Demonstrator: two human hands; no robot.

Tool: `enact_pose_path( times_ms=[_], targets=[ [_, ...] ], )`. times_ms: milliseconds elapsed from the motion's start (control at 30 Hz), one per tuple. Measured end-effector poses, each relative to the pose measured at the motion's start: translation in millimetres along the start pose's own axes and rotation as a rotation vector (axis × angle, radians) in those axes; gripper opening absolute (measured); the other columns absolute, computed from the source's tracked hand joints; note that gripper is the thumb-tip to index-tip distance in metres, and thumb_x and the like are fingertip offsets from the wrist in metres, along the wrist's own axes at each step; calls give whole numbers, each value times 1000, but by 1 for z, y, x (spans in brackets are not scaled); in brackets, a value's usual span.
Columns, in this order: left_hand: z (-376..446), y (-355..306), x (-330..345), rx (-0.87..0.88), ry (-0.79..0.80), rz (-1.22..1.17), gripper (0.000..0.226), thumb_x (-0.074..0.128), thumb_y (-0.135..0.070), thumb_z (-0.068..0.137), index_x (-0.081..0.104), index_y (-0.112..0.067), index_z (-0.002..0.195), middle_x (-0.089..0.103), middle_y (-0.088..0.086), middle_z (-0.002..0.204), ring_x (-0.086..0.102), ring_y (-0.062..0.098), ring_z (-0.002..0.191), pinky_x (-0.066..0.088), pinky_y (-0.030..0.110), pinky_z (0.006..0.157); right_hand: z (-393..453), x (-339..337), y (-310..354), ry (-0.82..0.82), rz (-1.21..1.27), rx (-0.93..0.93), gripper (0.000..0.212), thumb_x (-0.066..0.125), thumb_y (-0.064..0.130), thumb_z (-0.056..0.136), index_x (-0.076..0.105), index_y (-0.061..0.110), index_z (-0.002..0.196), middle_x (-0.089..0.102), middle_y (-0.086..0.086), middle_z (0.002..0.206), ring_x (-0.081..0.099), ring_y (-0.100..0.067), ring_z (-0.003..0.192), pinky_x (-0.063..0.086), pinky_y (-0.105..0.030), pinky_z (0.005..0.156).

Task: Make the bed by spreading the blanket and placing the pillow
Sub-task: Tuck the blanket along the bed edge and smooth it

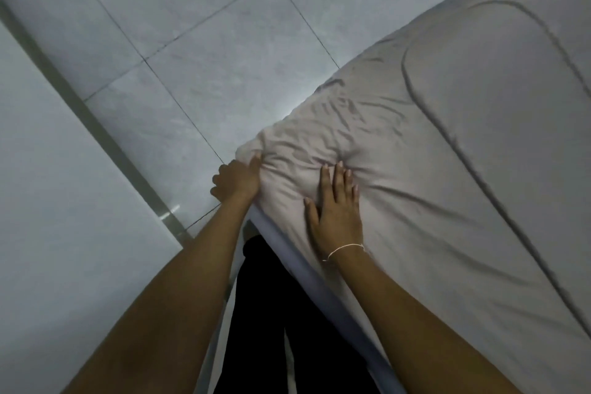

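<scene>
Grey floor tiles point(192, 51) fill the far left, with a pale wall point(64, 201) nearer. At the bed's near corner, left hand point(237, 181) grips the blanket point(447, 169) edge, fingers curled round the fabric. Just right of it, right hand point(335, 211) presses flat on the wrinkled blanket, fingers straight, a thin bracelet point(343, 249) on its wrist.

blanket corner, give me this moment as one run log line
left hand grips blanket corner | right hand presses flat on blanket | corner wrinkled | pillow not in view
</scene>
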State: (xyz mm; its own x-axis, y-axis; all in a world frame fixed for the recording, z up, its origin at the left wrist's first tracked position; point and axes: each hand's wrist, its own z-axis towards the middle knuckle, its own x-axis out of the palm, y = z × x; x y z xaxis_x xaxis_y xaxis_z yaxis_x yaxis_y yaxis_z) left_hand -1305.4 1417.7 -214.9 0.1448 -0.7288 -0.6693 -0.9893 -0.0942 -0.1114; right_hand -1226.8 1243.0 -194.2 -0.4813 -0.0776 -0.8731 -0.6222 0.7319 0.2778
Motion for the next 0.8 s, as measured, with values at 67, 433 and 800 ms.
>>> enact_pose_path(
  times_ms=[67, 433, 800],
  targets=[
    [2, -4, 5, 77, -130, -61, 53, 38, -49, 95, 50, -6, 124, 53, 19, 128, 49, 39, 118, 38, 49, 99, -4, 6, 1, -37, 5, 9, 68, 35, 43, 95, 14, 14, 152, 10, -13, 160, 9, -31, 148, 10, -45, 119],
    [1, 27, -5, 129, -383, 48, 34, 45, -40, 96, 54, -9, 105, 59, 16, 111, 56, 38, 106, 16, 61, 110, -11, 1, 4, 29, 91, -145, 59, 32, 38, 97, 16, 20, 152, 6, -13, 160, -1, -27, 147, 10, -45, 120],
    [4, -28, 26, 656, -42, 39, 54, 15, -50, 99, 22, -28, 148, 26, -1, 155, 16, 24, 145, 2, 54, 117, 40, -11, -89, -270, -74, 225, 62, 32, 38, 98, 21, 8, 150, 18, -18, 157, 15, -34, 146, 15, -55, 117]
  ],
)
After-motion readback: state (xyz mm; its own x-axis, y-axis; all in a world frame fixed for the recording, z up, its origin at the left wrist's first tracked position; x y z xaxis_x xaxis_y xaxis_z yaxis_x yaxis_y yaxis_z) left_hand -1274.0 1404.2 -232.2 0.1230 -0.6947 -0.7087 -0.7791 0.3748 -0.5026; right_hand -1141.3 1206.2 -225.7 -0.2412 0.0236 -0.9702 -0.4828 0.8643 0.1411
